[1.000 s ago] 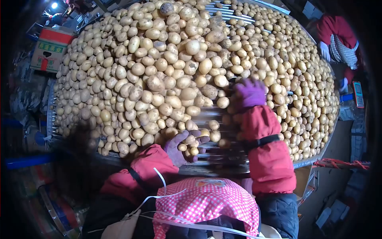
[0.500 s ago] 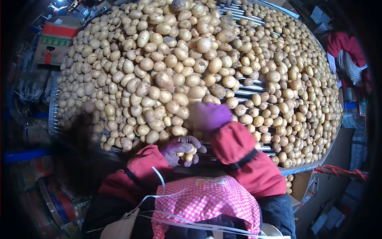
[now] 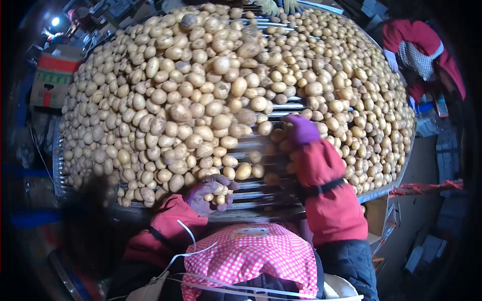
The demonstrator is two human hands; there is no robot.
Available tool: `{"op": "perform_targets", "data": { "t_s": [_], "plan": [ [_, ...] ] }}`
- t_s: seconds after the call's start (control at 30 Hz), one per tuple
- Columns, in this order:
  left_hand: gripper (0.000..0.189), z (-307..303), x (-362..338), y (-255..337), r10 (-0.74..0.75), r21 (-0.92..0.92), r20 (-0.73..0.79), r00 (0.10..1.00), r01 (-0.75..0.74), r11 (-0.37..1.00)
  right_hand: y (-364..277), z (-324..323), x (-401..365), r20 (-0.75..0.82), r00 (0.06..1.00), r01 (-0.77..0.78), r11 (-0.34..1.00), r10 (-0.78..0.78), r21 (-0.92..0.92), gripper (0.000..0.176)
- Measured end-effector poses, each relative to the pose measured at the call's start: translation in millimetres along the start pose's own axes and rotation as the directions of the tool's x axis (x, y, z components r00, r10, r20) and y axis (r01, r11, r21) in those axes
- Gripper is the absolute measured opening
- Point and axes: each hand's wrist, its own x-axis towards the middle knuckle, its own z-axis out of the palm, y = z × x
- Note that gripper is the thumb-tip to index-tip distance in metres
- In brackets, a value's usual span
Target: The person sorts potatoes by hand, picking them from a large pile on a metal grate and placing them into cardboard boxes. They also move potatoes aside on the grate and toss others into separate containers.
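My left hand point(image 3: 210, 193), in a dirty purple glove, is closed around several small potatoes point(image 3: 220, 190) at the near edge of the sorting table. My right hand point(image 3: 303, 131), in a brighter purple glove, reaches in among the potatoes point(image 3: 334, 125) right of the middle. Its fingers are partly hidden, and the potatoes beside it are smeared by motion. Between my hands, the metal bars point(image 3: 251, 193) of the table show, with a few potatoes on them. A large heap of potatoes point(image 3: 170, 100) covers the left side, bigger ones mixed with smaller.
Gloved hands point(image 3: 273, 6) of another person are at the far edge. A co-worker in a red jacket point(image 3: 419, 42) leans at the right side. A printed cardboard box point(image 3: 50, 83) stands at the left, and an open carton point(image 3: 376, 215) sits below the table's right corner.
My right hand has moved to the right, and potatoes have shifted with it, baring more bars in front of me. The left hand still holds the small potatoes. Another person's gloves now show at the far edge.
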Motion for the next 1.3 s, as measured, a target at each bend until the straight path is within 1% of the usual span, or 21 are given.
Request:
{"op": "perform_targets", "data": {
  "t_s": [0.03,0.07,0.13,0.2,0.27,0.3,0.33,0.4,0.43,0.47,0.5,0.53,0.57,0.63,0.67,0.73,0.87,0.9,1.03,1.2,1.3],
  "plan": [
    [0.028,3.3,4.5,-1.2,0.000,-0.003,-0.007,1.000,0.000,1.000,-16.0,1.6,-14.5,0.003,1.000,-0.030,0.993,0.030,-0.117,0.035],
    [0.028,6.9,8.4,0.0,0.000,-0.005,-0.013,1.000,0.000,1.000,-12.6,6.6,-18.8,-0.042,0.992,0.097,0.934,-0.118,-0.345,0.033],
    [0.028,14.3,15.9,7.3,0.015,0.078,-0.063,0.998,-0.010,0.997,1.2,13.6,-15.7,-0.015,0.913,0.260,0.610,-0.407,-0.749,0.031],
    [0.029,14.0,21.3,8.2,0.091,0.047,-0.007,0.996,-0.090,0.995,9.8,9.5,-24.5,-0.103,0.735,0.290,0.448,-0.670,-0.846,0.024],
    [0.032,35.5,26.2,17.5,0.183,0.055,-0.039,0.982,-0.180,0.982,14.9,0.4,23.4,-0.039,0.991,0.100,0.896,-0.129,-0.432,0.024],
    [0.031,54.2,29.4,21.5,0.238,0.096,-0.100,0.966,-0.229,0.969,42.1,-1.6,37.0,-0.016,0.965,0.247,0.923,-0.263,-0.295,0.031],
    [0.030,67.4,36.9,21.7,0.283,0.136,-0.160,0.945,-0.263,0.955,46.9,1.2,27.1,0.069,0.980,0.180,0.978,-0.188,0.106,0.034],
    [0.031,86.7,62.4,20.8,0.407,0.362,-0.097,0.908,-0.349,0.864,61.5,11.0,-16.8,0.251,0.957,-0.105,0.626,-0.148,0.772,0.040],
    [0.028,104.4,74.9,12.3,0.488,0.535,-0.054,0.871,-0.387,0.751,38.1,22.8,-49.7,0.301,0.953,-0.285,0.436,0.032,0.854,0.049],
    [0.024,121.0,88.4,2.1,0.559,0.684,0.009,0.829,-0.413,0.602,33.9,38.3,-56.5,0.247,0.963,-0.217,0.240,-0.105,0.946,0.054],
    [0.022,130.1,104.2,-3.0,0.669,0.797,0.387,0.635,-0.595,0.104,29.5,53.7,-63.7,0.188,0.952,-0.189,0.018,-0.241,0.982,0.059],
    [0.020,142.9,117.8,-4.7,0.543,0.649,0.739,0.399,-0.639,-0.413,28.3,57.4,-69.5,0.144,0.980,-0.143,0.012,-0.134,0.990,0.061],
    [0.023,158.0,125.7,-7.1,0.376,0.545,0.837,0.398,-0.667,-0.507,24.0,57.7,-71.4,0.041,0.998,-0.043,-0.035,-0.056,0.998,0.060],
    [0.030,153.3,149.0,-26.7,0.145,0.356,0.924,0.354,-0.657,-0.665,24.9,39.0,-84.1,-0.231,0.972,0.223,0.461,-0.040,0.859,0.047],
    [0.031,150.7,155.4,-39.2,0.107,0.306,0.937,0.334,-0.627,-0.717,42.6,34.5,-78.3,-0.008,0.997,0.021,-0.171,0.077,0.985,0.041],
    [0.037,161.0,165.9,-48.9,0.046,0.330,0.917,0.397,-0.685,-0.650,67.2,33.6,-78.6,-0.172,0.985,0.172,-0.068,0.002,0.983,0.037],
    [0.052,178.8,168.3,-57.6,0.124,0.585,0.786,0.605,-0.665,-0.465,36.6,13.7,-106.4,-0.061,0.904,0.186,-0.261,0.423,0.947,0.035],
    [0.057,184.1,167.8,-58.9,0.151,0.635,0.754,0.640,-0.651,-0.416,49.5,21.6,-102.3,-0.284,0.905,0.327,-0.089,0.316,0.941,0.037],
    [0.060,181.5,183.7,-70.7,0.083,0.450,0.864,0.496,-0.688,-0.569,70.6,12.6,-106.3,-0.136,0.949,0.213,-0.261,0.286,0.942,0.040],
    [0.055,197.0,190.7,-102.7,0.308,0.470,0.882,0.356,-0.630,-0.617,63.3,-3.2,-113.9,-0.138,0.919,0.275,-0.350,0.369,0.896,0.035],
    [0.051,209.3,199.0,-104.7,0.227,0.475,0.875,0.429,-0.665,-0.576,64.5,-10.5,-115.4,-0.182,0.892,0.323,-0.301,0.414,0.897,0.035]
  ]
}}
